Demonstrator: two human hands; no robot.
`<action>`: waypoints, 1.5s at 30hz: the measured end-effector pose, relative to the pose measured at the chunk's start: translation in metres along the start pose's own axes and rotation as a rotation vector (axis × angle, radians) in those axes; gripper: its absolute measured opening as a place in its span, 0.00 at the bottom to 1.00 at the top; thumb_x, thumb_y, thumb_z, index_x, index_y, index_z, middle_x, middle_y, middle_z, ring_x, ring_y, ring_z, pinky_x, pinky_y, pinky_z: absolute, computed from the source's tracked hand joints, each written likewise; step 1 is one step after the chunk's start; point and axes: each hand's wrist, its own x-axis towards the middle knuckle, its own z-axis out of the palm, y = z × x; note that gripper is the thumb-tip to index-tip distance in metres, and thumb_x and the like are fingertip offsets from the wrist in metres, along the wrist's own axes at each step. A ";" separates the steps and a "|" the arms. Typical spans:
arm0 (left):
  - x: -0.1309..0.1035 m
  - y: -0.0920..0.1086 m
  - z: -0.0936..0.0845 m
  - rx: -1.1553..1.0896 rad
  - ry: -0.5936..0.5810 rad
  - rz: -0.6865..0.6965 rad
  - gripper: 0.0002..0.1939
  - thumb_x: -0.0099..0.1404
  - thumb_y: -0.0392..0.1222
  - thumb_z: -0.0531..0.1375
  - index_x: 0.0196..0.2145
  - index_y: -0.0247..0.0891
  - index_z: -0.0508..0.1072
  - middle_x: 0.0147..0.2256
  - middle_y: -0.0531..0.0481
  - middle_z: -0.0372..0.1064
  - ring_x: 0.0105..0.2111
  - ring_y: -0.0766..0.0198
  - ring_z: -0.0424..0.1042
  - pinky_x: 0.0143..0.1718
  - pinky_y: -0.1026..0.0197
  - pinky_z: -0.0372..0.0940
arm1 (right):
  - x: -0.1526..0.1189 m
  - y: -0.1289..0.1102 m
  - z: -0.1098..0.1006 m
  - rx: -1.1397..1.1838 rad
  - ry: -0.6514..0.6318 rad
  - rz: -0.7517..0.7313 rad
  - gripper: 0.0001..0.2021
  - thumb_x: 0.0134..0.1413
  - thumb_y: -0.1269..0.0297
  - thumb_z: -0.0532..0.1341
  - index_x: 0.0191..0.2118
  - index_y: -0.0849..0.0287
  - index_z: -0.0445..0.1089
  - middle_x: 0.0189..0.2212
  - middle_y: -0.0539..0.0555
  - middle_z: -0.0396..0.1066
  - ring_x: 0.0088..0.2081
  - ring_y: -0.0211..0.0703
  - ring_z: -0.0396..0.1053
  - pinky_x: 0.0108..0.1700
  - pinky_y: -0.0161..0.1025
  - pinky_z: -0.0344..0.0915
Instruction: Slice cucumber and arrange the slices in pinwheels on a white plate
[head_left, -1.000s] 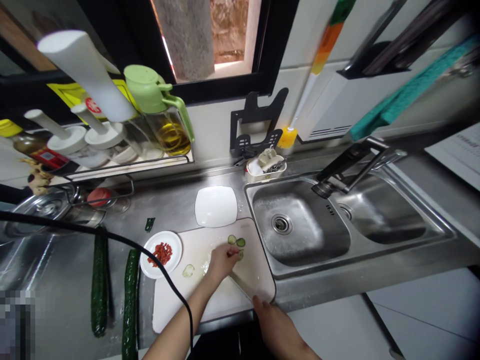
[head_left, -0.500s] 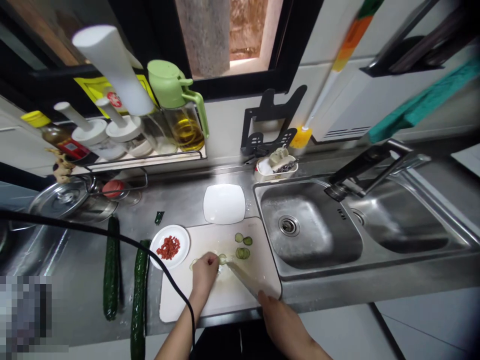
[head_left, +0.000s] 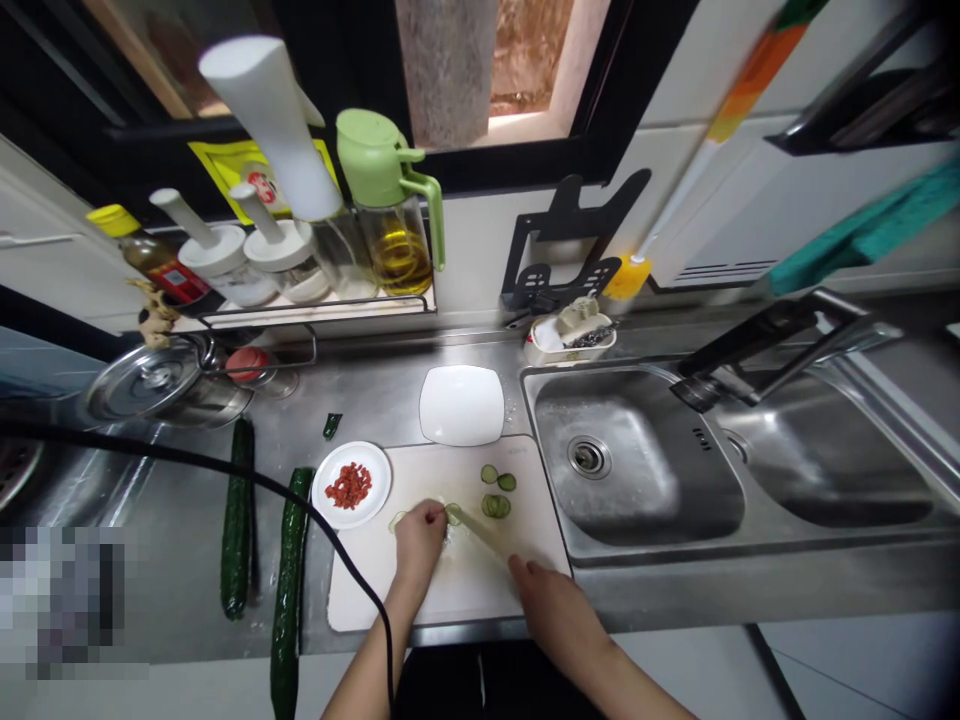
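On the pale cutting board (head_left: pixel 457 610), my left hand (head_left: pixel 421 540) is closed, its fingertips bent down on thin cucumber slices (head_left: pixel 453 514); most of what lies under the fingers is hidden. My right hand (head_left: pixel 553 603) grips a knife (head_left: pixel 484 536), whose handle is covered by the fingers. The blade slants up and left, its tip beside the left fingertips. Farther right on the board lie a small overlapping row of cucumber rounds (head_left: pixel 496 506) and two separate rounds (head_left: pixel 498 478). Another pale slice (head_left: pixel 396 522) shows just left of my left hand.
A white plate of chopped red pieces (head_left: pixel 349 486) overlaps the board's left corner. Behind the board sits a square white dish (head_left: pixel 462 405). Two whole cucumbers (head_left: pixel 238 520) lie at left. A black cable (head_left: pixel 330 540) crosses the view. The double sink (head_left: pixel 637 460) is at right.
The view has shifted, so the whole scene sits slightly farther right. The knife blade has tilted and looks lighter beside my left fingertips. Both hands keep their grips.
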 end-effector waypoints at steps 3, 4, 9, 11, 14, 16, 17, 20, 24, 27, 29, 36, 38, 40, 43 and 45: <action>0.001 0.000 0.000 -0.015 -0.002 -0.014 0.10 0.55 0.35 0.53 0.25 0.37 0.75 0.20 0.54 0.71 0.22 0.68 0.67 0.27 0.67 0.57 | 0.003 0.000 -0.002 -0.033 0.001 -0.010 0.21 0.51 0.85 0.46 0.46 0.59 0.64 0.34 0.56 0.73 0.35 0.44 0.73 0.32 0.35 0.58; 0.001 0.000 0.000 -0.022 -0.003 -0.018 0.10 0.55 0.35 0.53 0.26 0.37 0.75 0.20 0.54 0.71 0.22 0.68 0.67 0.27 0.67 0.57 | 0.004 0.000 -0.002 -0.044 0.004 -0.010 0.21 0.51 0.85 0.46 0.45 0.59 0.64 0.34 0.56 0.73 0.35 0.44 0.73 0.32 0.34 0.58; 0.003 -0.001 0.001 -0.029 0.005 -0.022 0.10 0.55 0.35 0.54 0.26 0.37 0.76 0.20 0.54 0.71 0.22 0.67 0.68 0.27 0.67 0.57 | 0.006 0.001 -0.005 -0.072 0.024 -0.021 0.20 0.53 0.84 0.46 0.45 0.58 0.64 0.34 0.55 0.73 0.35 0.44 0.73 0.33 0.34 0.58; 0.003 -0.001 0.001 -0.025 0.013 -0.015 0.10 0.55 0.35 0.54 0.26 0.37 0.76 0.20 0.53 0.72 0.23 0.67 0.69 0.28 0.67 0.58 | 0.007 0.002 -0.008 -0.075 0.024 -0.031 0.20 0.54 0.84 0.46 0.45 0.58 0.65 0.33 0.56 0.73 0.35 0.44 0.73 0.33 0.35 0.58; 0.003 -0.001 0.002 -0.015 0.022 -0.006 0.10 0.55 0.35 0.54 0.26 0.37 0.76 0.21 0.53 0.72 0.23 0.67 0.69 0.28 0.67 0.58 | 0.009 0.004 -0.014 -0.075 0.021 -0.054 0.19 0.54 0.83 0.46 0.46 0.59 0.65 0.33 0.57 0.73 0.34 0.44 0.73 0.32 0.35 0.59; 0.003 -0.002 0.002 -0.008 0.021 -0.004 0.10 0.55 0.34 0.54 0.26 0.37 0.76 0.21 0.53 0.72 0.23 0.67 0.69 0.28 0.67 0.58 | 0.012 0.004 -0.016 -0.071 0.010 -0.066 0.19 0.54 0.83 0.46 0.46 0.59 0.65 0.33 0.57 0.73 0.34 0.44 0.73 0.32 0.35 0.59; 0.004 -0.002 0.002 -0.004 0.019 -0.003 0.10 0.55 0.34 0.54 0.26 0.37 0.76 0.21 0.53 0.72 0.23 0.67 0.69 0.28 0.67 0.57 | 0.013 0.004 -0.017 -0.070 0.005 -0.066 0.20 0.54 0.83 0.46 0.47 0.59 0.65 0.33 0.57 0.73 0.34 0.44 0.73 0.31 0.35 0.59; 0.004 -0.003 0.002 0.004 0.021 -0.003 0.10 0.55 0.35 0.54 0.26 0.37 0.76 0.21 0.53 0.72 0.23 0.67 0.69 0.28 0.67 0.57 | 0.016 0.004 -0.019 -0.071 0.002 -0.049 0.20 0.53 0.83 0.46 0.46 0.59 0.65 0.33 0.57 0.73 0.35 0.45 0.73 0.31 0.35 0.58; 0.004 -0.002 0.002 0.012 0.024 -0.005 0.10 0.55 0.36 0.54 0.25 0.37 0.75 0.20 0.53 0.72 0.22 0.67 0.69 0.27 0.67 0.57 | 0.015 0.007 -0.020 -0.079 0.019 -0.043 0.21 0.52 0.85 0.46 0.45 0.58 0.65 0.33 0.56 0.73 0.36 0.45 0.73 0.31 0.35 0.57; 0.003 0.000 0.003 0.008 0.021 -0.003 0.09 0.55 0.38 0.55 0.24 0.37 0.75 0.20 0.53 0.71 0.22 0.67 0.68 0.27 0.67 0.57 | 0.011 0.015 -0.021 -0.056 0.021 -0.041 0.22 0.49 0.85 0.48 0.44 0.57 0.66 0.33 0.55 0.73 0.35 0.46 0.73 0.31 0.35 0.55; 0.001 0.000 0.001 -0.007 0.022 -0.001 0.10 0.56 0.39 0.55 0.25 0.37 0.75 0.20 0.53 0.71 0.22 0.67 0.68 0.27 0.67 0.58 | 0.006 0.023 -0.022 -0.035 0.007 -0.040 0.22 0.46 0.85 0.48 0.43 0.57 0.66 0.32 0.55 0.73 0.35 0.45 0.73 0.30 0.35 0.54; -0.008 -0.027 -0.029 -0.051 0.109 -0.113 0.13 0.56 0.48 0.56 0.31 0.39 0.77 0.29 0.51 0.77 0.31 0.62 0.74 0.34 0.65 0.63 | -0.008 0.031 -0.019 0.046 -0.030 0.006 0.24 0.44 0.87 0.47 0.42 0.58 0.67 0.33 0.56 0.73 0.36 0.46 0.73 0.30 0.35 0.53; -0.009 -0.039 -0.041 -0.052 0.142 -0.150 0.14 0.56 0.49 0.56 0.32 0.39 0.77 0.31 0.50 0.77 0.33 0.59 0.75 0.36 0.63 0.64 | -0.010 0.028 -0.016 0.070 -0.036 0.014 0.25 0.43 0.88 0.47 0.43 0.58 0.67 0.33 0.56 0.74 0.36 0.46 0.73 0.30 0.35 0.54; -0.010 -0.050 -0.049 -0.040 0.169 -0.169 0.14 0.56 0.49 0.56 0.32 0.38 0.77 0.32 0.48 0.78 0.34 0.57 0.75 0.37 0.62 0.65 | -0.011 0.026 -0.014 0.080 -0.048 0.029 0.26 0.43 0.88 0.46 0.43 0.59 0.67 0.34 0.56 0.74 0.36 0.46 0.73 0.30 0.35 0.55; -0.012 -0.060 -0.055 0.012 0.204 -0.200 0.15 0.56 0.49 0.55 0.32 0.38 0.77 0.32 0.47 0.77 0.34 0.55 0.75 0.36 0.60 0.65 | -0.012 0.023 -0.012 0.073 -0.054 0.046 0.26 0.45 0.88 0.46 0.44 0.58 0.67 0.35 0.56 0.74 0.37 0.46 0.73 0.30 0.34 0.55; -0.013 -0.063 -0.055 0.036 0.218 -0.200 0.15 0.57 0.49 0.55 0.33 0.38 0.77 0.31 0.47 0.77 0.34 0.55 0.75 0.36 0.59 0.65 | -0.014 0.021 -0.010 0.063 -0.049 0.057 0.25 0.45 0.88 0.46 0.44 0.58 0.67 0.35 0.56 0.74 0.36 0.45 0.73 0.30 0.34 0.55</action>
